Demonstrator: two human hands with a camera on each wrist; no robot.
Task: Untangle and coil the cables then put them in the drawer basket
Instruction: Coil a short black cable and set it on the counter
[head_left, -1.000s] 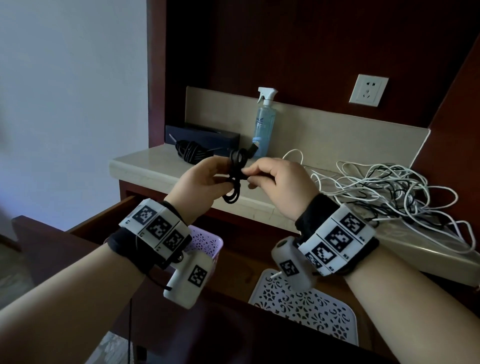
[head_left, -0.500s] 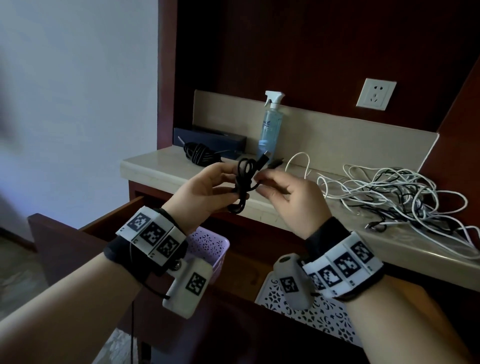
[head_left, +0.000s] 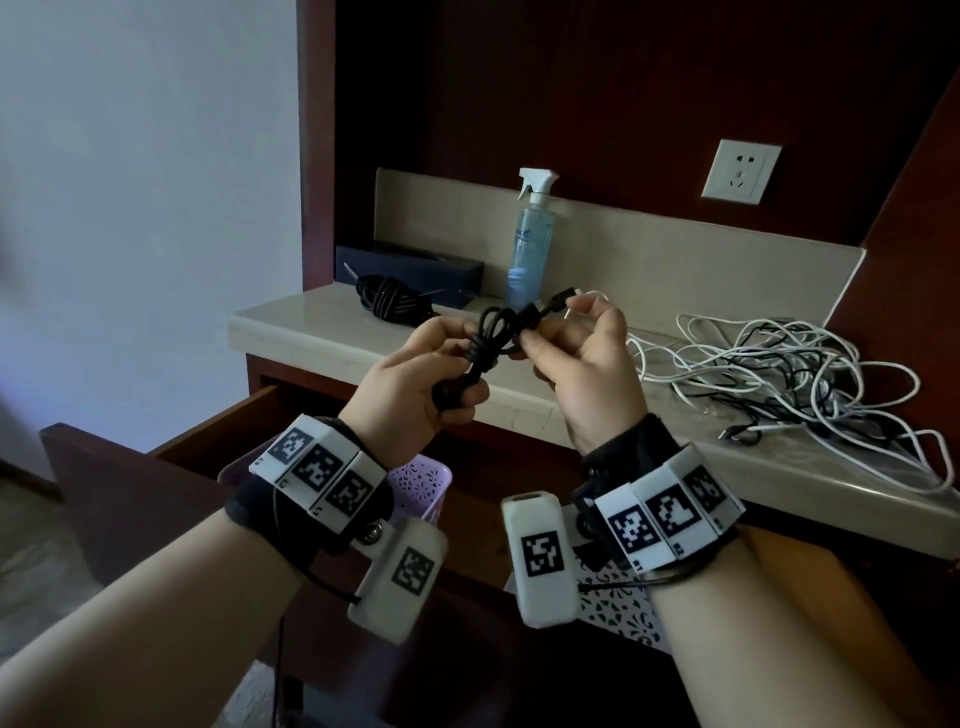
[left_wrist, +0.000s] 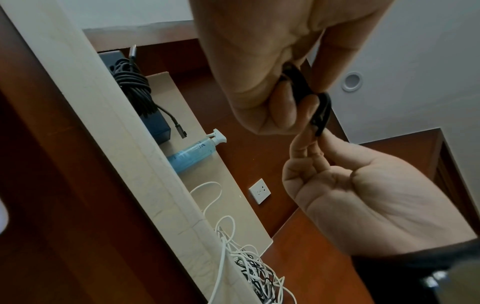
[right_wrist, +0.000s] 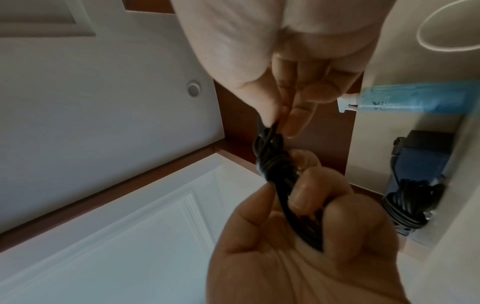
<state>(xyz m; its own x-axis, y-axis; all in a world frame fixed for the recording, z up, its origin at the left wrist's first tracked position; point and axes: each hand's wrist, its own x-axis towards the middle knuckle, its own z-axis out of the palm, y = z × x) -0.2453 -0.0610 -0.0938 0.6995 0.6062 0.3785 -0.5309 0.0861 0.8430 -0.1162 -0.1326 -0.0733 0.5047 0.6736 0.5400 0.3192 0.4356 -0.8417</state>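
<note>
A small coiled black cable (head_left: 485, 340) hangs in the air above the open drawer, between my two hands. My left hand (head_left: 457, 376) grips its lower part with curled fingers; the right wrist view shows the bundle (right_wrist: 272, 166) wound at the middle. My right hand (head_left: 530, 338) pinches the cable's free end just below the plug (head_left: 558, 300). A tangle of white and black cables (head_left: 789, 374) lies on the counter to the right. A lilac basket (head_left: 421, 480) sits in the drawer, partly hidden by my left wrist.
Another coiled black cable (head_left: 389, 301) lies at the counter's back left, in front of a dark box (head_left: 415, 270). A blue spray bottle (head_left: 530, 239) stands behind my hands. A white perforated basket (head_left: 618, 608) sits in the drawer under my right wrist. A wall socket (head_left: 740, 171) is above.
My right hand has turned palm-up and drawn the plug end up and to the right. My left hand keeps its grip on the bundle.
</note>
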